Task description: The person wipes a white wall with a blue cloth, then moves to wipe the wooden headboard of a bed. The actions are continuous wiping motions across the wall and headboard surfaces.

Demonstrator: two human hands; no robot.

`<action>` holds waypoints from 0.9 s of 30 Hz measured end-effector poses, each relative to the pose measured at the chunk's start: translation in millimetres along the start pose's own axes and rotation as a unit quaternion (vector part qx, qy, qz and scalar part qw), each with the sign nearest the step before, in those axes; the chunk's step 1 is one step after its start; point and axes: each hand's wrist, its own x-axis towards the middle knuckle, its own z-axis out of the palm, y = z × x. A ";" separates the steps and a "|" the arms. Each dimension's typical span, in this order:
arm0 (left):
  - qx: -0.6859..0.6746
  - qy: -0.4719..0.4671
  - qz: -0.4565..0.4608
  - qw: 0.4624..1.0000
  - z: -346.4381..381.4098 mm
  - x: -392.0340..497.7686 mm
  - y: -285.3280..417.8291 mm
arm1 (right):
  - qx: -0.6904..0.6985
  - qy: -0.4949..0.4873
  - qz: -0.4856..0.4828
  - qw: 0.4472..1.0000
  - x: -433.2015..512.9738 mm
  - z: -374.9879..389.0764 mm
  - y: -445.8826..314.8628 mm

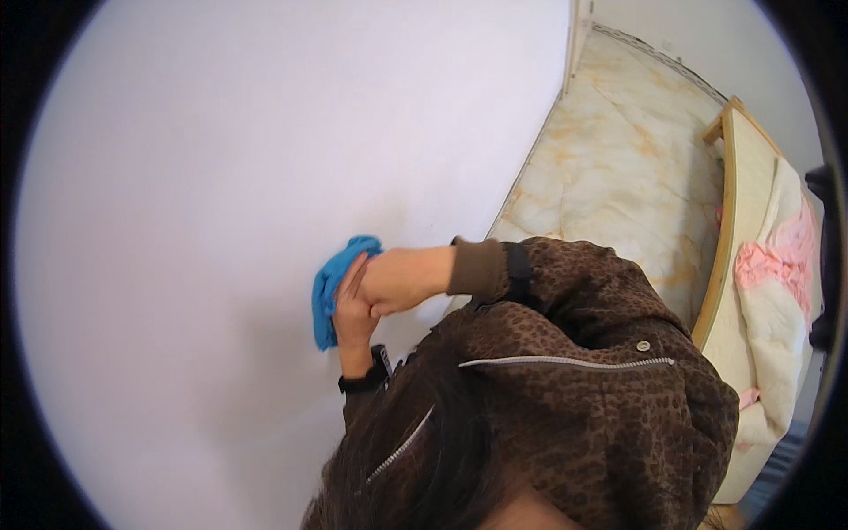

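Note:
A crumpled blue cloth (326,301) lies against a smooth white wall (199,199), left of my body. My left hand (354,321) is on the cloth, its wrist bent and wearing a black band. My right hand (401,278) reaches in from the right and overlaps my left hand at the cloth. The hands touch, and some fingertips are hidden where they cross. A soft shadow falls on the wall below the cloth. My brown leopard-print jacket (596,411) and dark hair cover the lower middle of the view.
A marble-patterned floor (596,152) meets the wall along a slanting edge. To the right stands a wood-framed bed (719,265) with a cream blanket (762,331) and a pink ruffled cloth (762,265). A corner post (578,53) rises at the wall's far end.

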 end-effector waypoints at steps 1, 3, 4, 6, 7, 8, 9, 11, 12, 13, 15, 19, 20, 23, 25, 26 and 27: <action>-0.004 0.009 0.010 1.000 -7.3 -8.2 -3.1 | -0.004 0.000 -0.020 1.000 8.2 6.0 -4.1; -0.004 0.019 0.015 1.000 -21.4 -10.9 -14.7 | 0.003 -0.003 -0.058 0.998 30.9 5.3 -4.5; 0.001 0.028 0.015 1.000 -25.7 -12.5 -16.2 | 0.016 -0.006 -0.077 0.997 36.5 4.6 -4.2; 0.006 0.050 0.001 0.999 -31.6 -14.7 -23.4 | 0.023 -0.025 -0.094 0.995 49.0 6.5 -0.3; 0.027 0.050 0.006 0.998 -32.1 -16.0 -27.3 | 0.018 -0.042 -0.094 0.995 53.0 9.3 3.9; 0.048 0.054 -0.002 0.997 -31.3 -17.0 -28.5 | 0.019 -0.057 -0.105 0.993 53.3 12.8 7.5; 0.076 0.060 0.000 0.995 -29.9 -17.5 -33.8 | -0.001 -0.064 -0.083 0.995 55.0 16.0 15.2; 0.064 0.074 -0.007 0.995 -25.3 -16.7 -39.4 | -0.030 -0.071 -0.068 0.995 56.2 22.7 27.8; 0.062 0.075 -0.007 0.995 -22.9 -15.9 -40.2 | -0.030 -0.036 -0.085 0.995 54.7 25.2 33.1; 0.060 0.076 -0.008 0.995 -21.2 -12.5 -44.1 | -0.029 -0.034 -0.098 0.994 57.7 26.2 40.1; 0.055 0.070 0.003 0.996 -18.1 -5.6 -46.7 | -0.026 -0.042 -0.119 0.992 58.4 26.1 50.8; 0.049 0.054 0.025 0.997 -12.0 9.8 -41.7 | -0.008 -0.094 -0.084 0.992 54.0 15.6 66.8; 0.053 0.054 0.039 0.996 -8.0 15.2 -38.5 | -0.015 -0.094 -0.088 0.992 49.0 11.3 70.3; 0.045 0.053 0.057 0.996 7.6 36.4 -24.5 | -0.024 -0.087 -0.095 0.991 26.3 -6.0 81.3; 0.031 0.042 0.071 0.996 31.5 60.0 -22.4 | -0.017 -0.077 -0.094 0.992 8.0 -22.3 102.9; 0.025 0.038 0.076 0.996 41.1 68.7 -17.9 | -0.013 -0.086 -0.073 0.994 -2.3 -27.5 110.2; 0.016 0.031 0.074 0.997 52.0 78.2 -16.7 | -0.010 -0.091 -0.055 0.994 -11.3 -31.9 121.3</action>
